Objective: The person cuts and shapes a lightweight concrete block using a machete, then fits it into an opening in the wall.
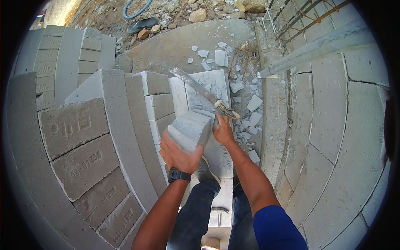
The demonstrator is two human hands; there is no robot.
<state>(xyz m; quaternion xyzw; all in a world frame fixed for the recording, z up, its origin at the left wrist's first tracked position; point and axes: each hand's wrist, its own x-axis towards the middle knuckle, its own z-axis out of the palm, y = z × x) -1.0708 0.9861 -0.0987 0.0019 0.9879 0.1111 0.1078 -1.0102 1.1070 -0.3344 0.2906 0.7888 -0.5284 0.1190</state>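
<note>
A rough-topped light grey block (189, 128) stands in the middle of the view. My left hand (180, 153), with a dark watch on its wrist, is wrapped round the block's near left corner. At the block's right side is my right hand (223, 130), its fingers bent against a thin grey piece beside the block; the fingertips are partly hidden. Just beyond my right hand, a long saw-like tool (196, 88) with a wrapped handle lies slanted across a pale slab (217, 83).
Stacked blocks (79, 127) rise on the left, and a block wall (329, 108) on the right. Broken pieces (254, 103) litter the ground beside the slab. A metal beam (316, 52) and rusty bars (312, 18) are at upper right. A hammer (220, 209) lies between my legs.
</note>
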